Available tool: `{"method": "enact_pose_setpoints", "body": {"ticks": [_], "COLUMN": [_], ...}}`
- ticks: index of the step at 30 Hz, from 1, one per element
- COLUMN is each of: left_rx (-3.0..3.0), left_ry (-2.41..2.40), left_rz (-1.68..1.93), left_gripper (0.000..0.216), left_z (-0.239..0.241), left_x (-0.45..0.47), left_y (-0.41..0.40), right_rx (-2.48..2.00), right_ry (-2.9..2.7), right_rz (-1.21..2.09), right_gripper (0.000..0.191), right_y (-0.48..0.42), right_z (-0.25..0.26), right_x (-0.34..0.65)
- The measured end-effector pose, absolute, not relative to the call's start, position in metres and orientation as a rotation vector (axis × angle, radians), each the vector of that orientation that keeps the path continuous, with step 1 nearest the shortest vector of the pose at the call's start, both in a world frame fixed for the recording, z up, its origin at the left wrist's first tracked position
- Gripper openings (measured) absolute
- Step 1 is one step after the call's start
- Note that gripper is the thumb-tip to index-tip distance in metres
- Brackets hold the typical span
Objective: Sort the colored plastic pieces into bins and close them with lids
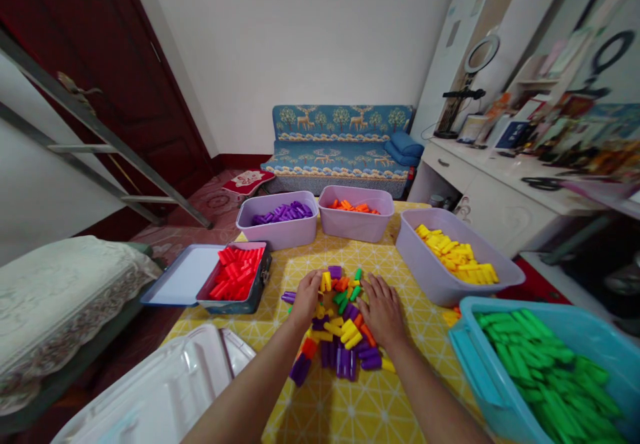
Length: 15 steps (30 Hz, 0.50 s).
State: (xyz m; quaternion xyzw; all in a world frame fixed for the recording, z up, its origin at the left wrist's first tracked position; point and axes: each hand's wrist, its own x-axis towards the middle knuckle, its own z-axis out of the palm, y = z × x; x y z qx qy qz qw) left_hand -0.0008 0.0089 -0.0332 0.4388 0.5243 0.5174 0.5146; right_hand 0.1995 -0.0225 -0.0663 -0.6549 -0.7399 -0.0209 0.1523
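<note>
A pile of mixed plastic blocks, purple, yellow, green and orange, lies in the middle of the yellow patterned tablecloth. My left hand rests on the pile's left side, fingers curled around its edge. My right hand lies flat on the pile's right side, fingers stretched out. Both hands cup the blocks between them. Neither hand lifts a block.
A purple bin of purple blocks, one of orange blocks, one of yellow blocks, a blue bin of green blocks, and an open tin of red blocks ring the pile. White lids lie front left.
</note>
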Motion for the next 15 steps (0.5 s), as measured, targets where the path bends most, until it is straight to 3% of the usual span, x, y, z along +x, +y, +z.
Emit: {"method": "enact_pose_setpoints", "body": {"ticks": [4, 15], "left_rx": [0.726, 0.685], "left_ry": [1.044, 0.929], "left_rz": [1.236, 1.173], "left_gripper": [0.049, 0.064], "left_z": [-0.027, -0.01], "left_x": [0.004, -0.006], "left_y": [0.007, -0.01], "right_rx": [-1.863, -1.858], "right_ry": [-2.127, -2.115], "right_rz": [-0.08, -0.093], "right_gripper": [0.045, 0.044], "right_y": [-0.022, -0.024], "right_z": [-0.067, -0.065], "right_x": [0.2, 0.199]}}
